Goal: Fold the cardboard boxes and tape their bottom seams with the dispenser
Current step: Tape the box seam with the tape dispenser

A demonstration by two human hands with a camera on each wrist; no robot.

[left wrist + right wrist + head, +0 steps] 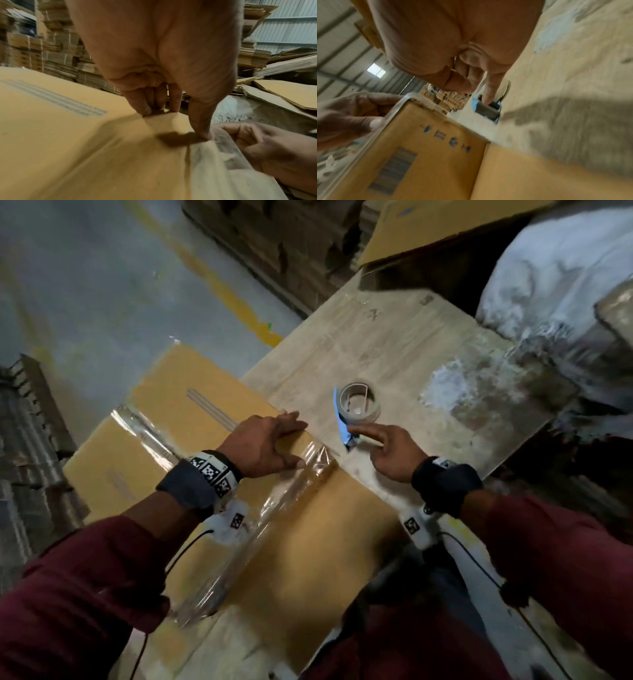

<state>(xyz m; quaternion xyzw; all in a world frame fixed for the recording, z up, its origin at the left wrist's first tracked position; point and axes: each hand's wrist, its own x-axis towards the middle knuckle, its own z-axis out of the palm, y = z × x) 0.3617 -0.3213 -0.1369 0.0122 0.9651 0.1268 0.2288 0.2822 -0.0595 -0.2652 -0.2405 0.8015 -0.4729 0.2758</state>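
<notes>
A yellow-brown cardboard box (pixel 191 392) lies with its seam up, and a strip of clear tape (pixel 274 508) runs along that seam. My left hand (pixel 263 446) rests on the box top at its right edge, fingers reaching the far edge and thumb pressing the wrinkled tape end (pixel 214 169). The blue tape dispenser (pixel 359 405) with its grey roll lies on the worn table (pixel 411 344) just past the box. My right hand (pixel 394 453) hovers beside it with relaxed fingers, and its index fingertip (pixel 489 92) touches the dispenser's dark end (pixel 486 109).
Stacks of flat cardboard stand at the left (pixel 27 457) and at the back (pixel 274 241). A white sack (pixel 555 268) and a loose cardboard sheet (pixel 445 224) sit at the back right. Grey floor with a yellow line (pixel 219 292) lies beyond the box.
</notes>
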